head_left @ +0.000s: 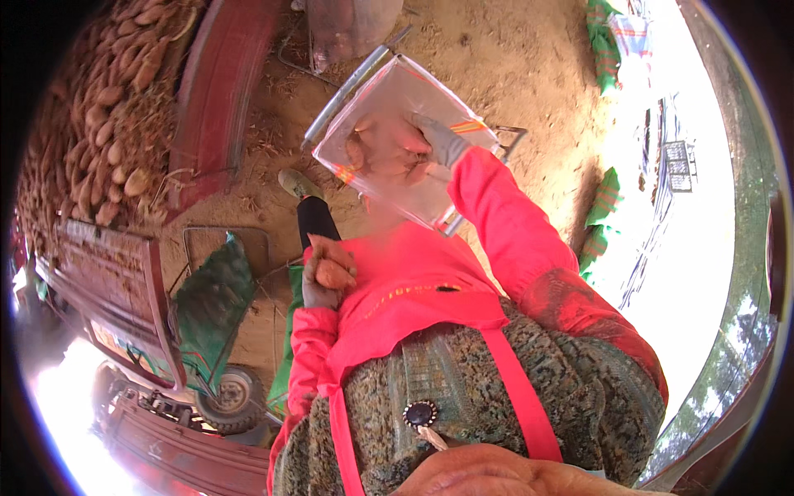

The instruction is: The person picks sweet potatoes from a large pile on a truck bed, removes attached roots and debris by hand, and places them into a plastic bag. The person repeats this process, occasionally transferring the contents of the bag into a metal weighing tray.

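My left hand (pixel 327 273), in a dirty grey glove, is closed around reddish sweet potatoes (pixel 335 273) beside the red apron (pixel 409 279). My right hand (pixel 437 139), also in a grey glove, reaches into a clear plastic-lined bag (pixel 456 96) held open on a metal frame (pixel 350 87). Its fingers lie against a reddish sweet potato (pixel 412 140); whether they grip it is unclear. More sweet potatoes (pixel 355 152) lie inside the bag, partly blurred by a smear over the view.
A large heap of sweet potatoes (pixel 99 130) lies at the left behind a red metal side panel (pixel 217 93). Below it are a green sack (pixel 214 304) on a wire frame and a vehicle wheel (pixel 229 397). Another filled clear bag (pixel 353 28) stands at the top. Green sacks (pixel 605 192) line the right.
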The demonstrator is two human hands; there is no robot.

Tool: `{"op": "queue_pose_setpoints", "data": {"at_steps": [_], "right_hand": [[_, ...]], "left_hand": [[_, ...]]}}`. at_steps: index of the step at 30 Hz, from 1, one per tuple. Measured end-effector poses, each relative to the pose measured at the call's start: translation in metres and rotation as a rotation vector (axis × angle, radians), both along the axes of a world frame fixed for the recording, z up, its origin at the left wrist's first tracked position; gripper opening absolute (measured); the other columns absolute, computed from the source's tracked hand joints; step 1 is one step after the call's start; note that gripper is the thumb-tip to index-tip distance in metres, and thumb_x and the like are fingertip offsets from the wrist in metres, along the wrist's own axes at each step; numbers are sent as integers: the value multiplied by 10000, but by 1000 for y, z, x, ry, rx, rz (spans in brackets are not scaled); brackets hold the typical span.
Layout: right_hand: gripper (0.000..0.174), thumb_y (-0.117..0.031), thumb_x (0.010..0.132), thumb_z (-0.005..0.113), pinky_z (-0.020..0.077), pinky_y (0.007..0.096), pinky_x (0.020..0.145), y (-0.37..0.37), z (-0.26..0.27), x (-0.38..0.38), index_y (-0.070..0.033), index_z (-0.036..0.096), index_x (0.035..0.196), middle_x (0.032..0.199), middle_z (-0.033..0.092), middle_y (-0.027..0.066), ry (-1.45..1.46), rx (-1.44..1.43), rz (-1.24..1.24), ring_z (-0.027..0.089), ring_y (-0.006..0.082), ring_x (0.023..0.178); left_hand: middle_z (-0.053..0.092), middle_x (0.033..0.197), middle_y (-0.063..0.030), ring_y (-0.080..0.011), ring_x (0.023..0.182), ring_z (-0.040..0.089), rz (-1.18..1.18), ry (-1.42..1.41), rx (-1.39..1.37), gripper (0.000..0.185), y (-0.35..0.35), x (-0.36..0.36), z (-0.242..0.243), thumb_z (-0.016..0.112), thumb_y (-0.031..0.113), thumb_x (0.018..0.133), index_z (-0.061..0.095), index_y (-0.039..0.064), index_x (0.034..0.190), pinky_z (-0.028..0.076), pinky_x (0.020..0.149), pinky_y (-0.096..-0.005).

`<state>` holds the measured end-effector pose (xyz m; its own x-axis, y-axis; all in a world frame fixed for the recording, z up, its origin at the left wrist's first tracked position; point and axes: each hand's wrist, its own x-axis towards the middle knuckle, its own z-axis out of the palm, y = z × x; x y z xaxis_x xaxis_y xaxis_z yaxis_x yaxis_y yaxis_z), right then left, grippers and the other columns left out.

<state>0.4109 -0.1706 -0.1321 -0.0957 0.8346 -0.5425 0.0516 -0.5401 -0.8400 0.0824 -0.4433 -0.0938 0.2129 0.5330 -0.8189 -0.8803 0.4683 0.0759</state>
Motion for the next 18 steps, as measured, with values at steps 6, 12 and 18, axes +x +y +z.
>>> {"op": "queue_pose_setpoints", "data": {"at_steps": [6,12,18], "right_hand": [[471,-313,1008,608,465,369,1039,-71,177,-10,-29,606,1384,1334,638,161,178,297,269,601,280,1216],[508,-342,1023,611,446,364,1066,-111,256,-108,-11,584,1406,1375,622,159,-66,687,790,586,267,1249],[502,-291,1067,537,435,379,1102,-112,238,-85,27,504,1455,1466,546,222,164,206,578,583,313,1281]], "left_hand": [[657,1255,-87,-290,1131,648,90,-81,345,458,23,50,74,664,410,956,606,150,1329,585,853,-464],[675,1180,-102,-281,1070,654,97,-162,499,574,52,85,128,597,522,994,545,99,1378,531,936,-471],[658,1174,-93,-276,1057,625,229,-325,689,509,48,15,143,620,472,992,550,213,1424,507,939,-486]]}}
